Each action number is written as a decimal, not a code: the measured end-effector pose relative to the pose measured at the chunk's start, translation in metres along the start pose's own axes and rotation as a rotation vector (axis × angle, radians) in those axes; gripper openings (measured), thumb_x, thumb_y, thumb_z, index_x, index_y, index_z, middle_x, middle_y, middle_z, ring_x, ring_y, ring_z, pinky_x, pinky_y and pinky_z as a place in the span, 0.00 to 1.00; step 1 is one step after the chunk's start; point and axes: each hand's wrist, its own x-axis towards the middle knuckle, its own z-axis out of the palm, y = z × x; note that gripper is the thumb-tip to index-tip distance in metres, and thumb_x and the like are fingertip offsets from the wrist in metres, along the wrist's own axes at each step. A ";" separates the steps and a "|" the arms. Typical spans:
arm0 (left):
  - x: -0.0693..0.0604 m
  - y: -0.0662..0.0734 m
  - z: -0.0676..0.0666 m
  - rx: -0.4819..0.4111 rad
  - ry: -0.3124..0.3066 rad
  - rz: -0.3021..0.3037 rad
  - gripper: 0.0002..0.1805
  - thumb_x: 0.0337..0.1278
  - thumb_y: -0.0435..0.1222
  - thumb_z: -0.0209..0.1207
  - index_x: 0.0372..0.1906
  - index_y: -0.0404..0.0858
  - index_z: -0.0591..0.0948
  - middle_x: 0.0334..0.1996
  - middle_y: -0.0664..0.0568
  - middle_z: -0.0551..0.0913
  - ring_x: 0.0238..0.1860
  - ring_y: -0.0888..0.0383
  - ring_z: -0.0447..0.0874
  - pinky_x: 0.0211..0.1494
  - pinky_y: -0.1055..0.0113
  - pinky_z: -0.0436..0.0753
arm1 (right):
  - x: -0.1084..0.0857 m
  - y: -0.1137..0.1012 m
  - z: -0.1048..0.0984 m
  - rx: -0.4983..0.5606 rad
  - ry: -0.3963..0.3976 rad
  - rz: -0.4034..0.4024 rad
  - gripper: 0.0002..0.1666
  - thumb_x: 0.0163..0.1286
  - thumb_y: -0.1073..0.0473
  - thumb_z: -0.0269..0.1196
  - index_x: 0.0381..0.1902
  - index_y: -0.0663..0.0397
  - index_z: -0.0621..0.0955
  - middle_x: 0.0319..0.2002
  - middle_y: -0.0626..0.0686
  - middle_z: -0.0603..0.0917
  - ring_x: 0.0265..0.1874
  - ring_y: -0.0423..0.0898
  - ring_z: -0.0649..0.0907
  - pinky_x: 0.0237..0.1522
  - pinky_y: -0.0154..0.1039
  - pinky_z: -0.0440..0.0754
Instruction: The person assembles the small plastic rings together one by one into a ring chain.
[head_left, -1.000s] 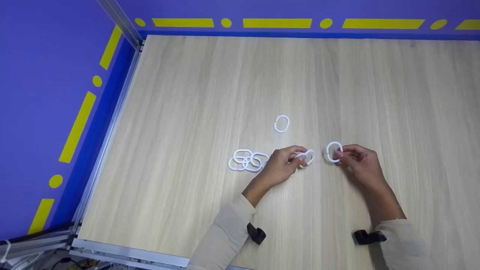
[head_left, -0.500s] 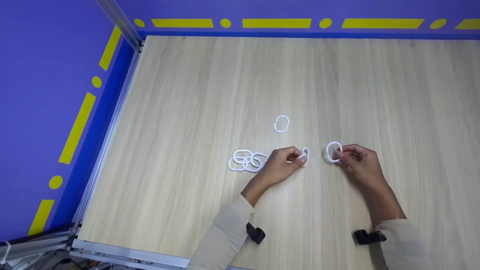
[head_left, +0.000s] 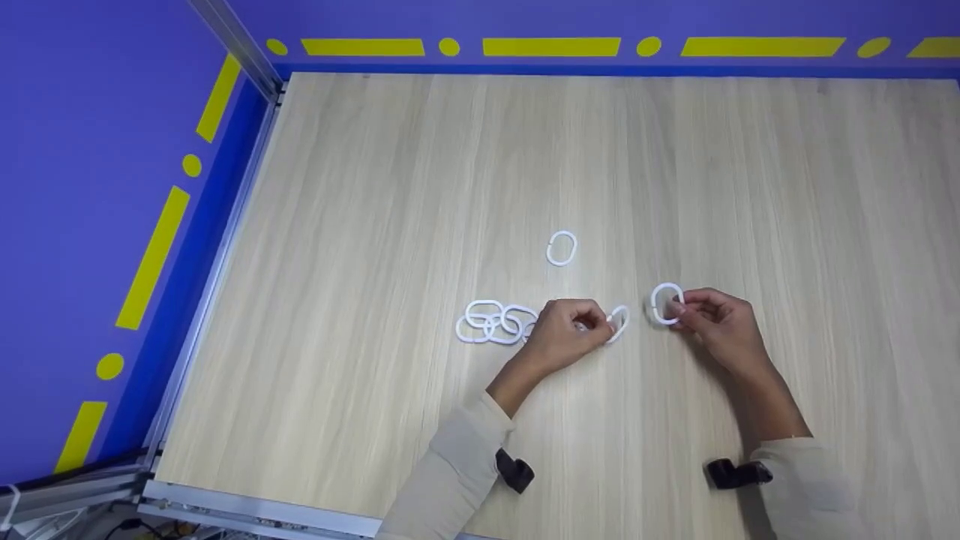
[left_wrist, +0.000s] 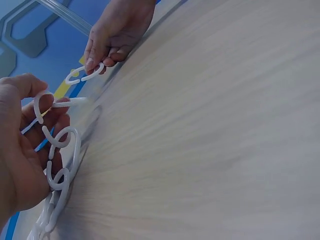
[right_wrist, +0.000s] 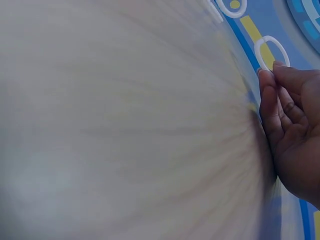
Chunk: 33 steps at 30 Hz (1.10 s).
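Note:
My left hand (head_left: pixel 566 334) pinches a white, C-shaped split ring (left_wrist: pixel 36 107) between thumb and forefinger. Another white ring (head_left: pixel 627 316) sticks out to the right of its fingertips, tilted. Below the fingers, in the left wrist view, interlinked rings (left_wrist: pixel 76 150) hang along the palm and down towards the table. Part of that chain (head_left: pixel 486 302) lies on the table left of the hand, partly hidden behind it. My right hand (head_left: pixel 720 322) pinches a single white split ring (head_left: pixel 667 285) by its right side, held up with its gap to the left, apart from the left hand's rings.
One loose white split ring (head_left: pixel 576 246) lies on the wood-grain table (head_left: pixel 390 225), beyond the left hand. Blue panels (head_left: pixel 90 187) with yellow marks border the far and left sides. A metal rail (head_left: pixel 255 510) runs along the front edge.
The ring at my left fingertips swung edge-on, then turned outward to the right again. Those fingers shifted slightly and now cover more of the rings. My right hand and its ring stay nearly still.

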 end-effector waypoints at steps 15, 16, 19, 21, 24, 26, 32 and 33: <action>-0.002 -0.007 -0.005 0.158 -0.117 0.010 0.12 0.68 0.32 0.61 0.52 0.35 0.85 0.47 0.47 0.91 0.48 0.59 0.91 0.52 0.76 0.82 | -0.003 -0.004 0.014 0.015 -0.028 0.044 0.14 0.68 0.72 0.64 0.46 0.82 0.78 0.29 0.43 0.89 0.27 0.34 0.87 0.31 0.28 0.85; -0.002 -0.008 -0.006 0.152 -0.116 0.015 0.13 0.68 0.31 0.61 0.54 0.34 0.85 0.47 0.47 0.91 0.48 0.59 0.91 0.56 0.76 0.81 | -0.004 -0.004 0.017 0.016 -0.041 0.042 0.14 0.68 0.72 0.64 0.46 0.83 0.78 0.30 0.43 0.89 0.28 0.34 0.87 0.32 0.29 0.85; -0.002 -0.009 -0.006 0.127 -0.090 0.034 0.14 0.67 0.30 0.62 0.54 0.33 0.83 0.45 0.46 0.92 0.47 0.57 0.91 0.55 0.75 0.81 | -0.005 -0.004 0.026 0.009 -0.064 0.050 0.15 0.68 0.72 0.64 0.47 0.84 0.77 0.29 0.43 0.89 0.29 0.34 0.88 0.34 0.30 0.86; -0.002 -0.009 -0.004 0.104 -0.063 0.037 0.13 0.65 0.29 0.63 0.53 0.31 0.83 0.42 0.44 0.92 0.45 0.55 0.92 0.52 0.76 0.81 | -0.006 -0.005 0.031 -0.022 -0.064 0.060 0.16 0.69 0.71 0.64 0.48 0.82 0.77 0.29 0.42 0.89 0.28 0.34 0.87 0.34 0.30 0.86; -0.002 -0.010 -0.002 0.101 -0.016 0.039 0.10 0.63 0.28 0.64 0.48 0.31 0.83 0.40 0.43 0.92 0.42 0.56 0.92 0.45 0.79 0.81 | -0.007 -0.007 0.039 -0.033 -0.051 0.097 0.17 0.69 0.70 0.65 0.49 0.80 0.78 0.27 0.41 0.88 0.27 0.34 0.87 0.33 0.30 0.86; -0.003 -0.010 0.000 0.102 0.012 0.037 0.08 0.62 0.28 0.65 0.45 0.32 0.83 0.39 0.43 0.92 0.41 0.56 0.93 0.43 0.80 0.81 | -0.007 -0.009 0.044 -0.047 -0.038 0.118 0.17 0.69 0.69 0.65 0.51 0.79 0.78 0.26 0.40 0.87 0.26 0.34 0.87 0.32 0.30 0.86; -0.003 -0.011 0.002 0.111 0.058 0.039 0.03 0.61 0.28 0.66 0.39 0.32 0.85 0.36 0.44 0.92 0.40 0.56 0.92 0.44 0.80 0.82 | -0.007 -0.011 0.052 -0.067 0.009 0.152 0.17 0.68 0.70 0.65 0.51 0.80 0.79 0.23 0.39 0.86 0.23 0.34 0.86 0.30 0.30 0.86; -0.003 -0.011 0.002 0.116 0.063 0.040 0.03 0.61 0.28 0.66 0.38 0.32 0.86 0.36 0.44 0.92 0.40 0.57 0.92 0.44 0.81 0.82 | -0.007 -0.010 0.053 -0.071 0.017 0.154 0.17 0.68 0.70 0.65 0.50 0.80 0.79 0.23 0.39 0.86 0.23 0.34 0.86 0.30 0.30 0.86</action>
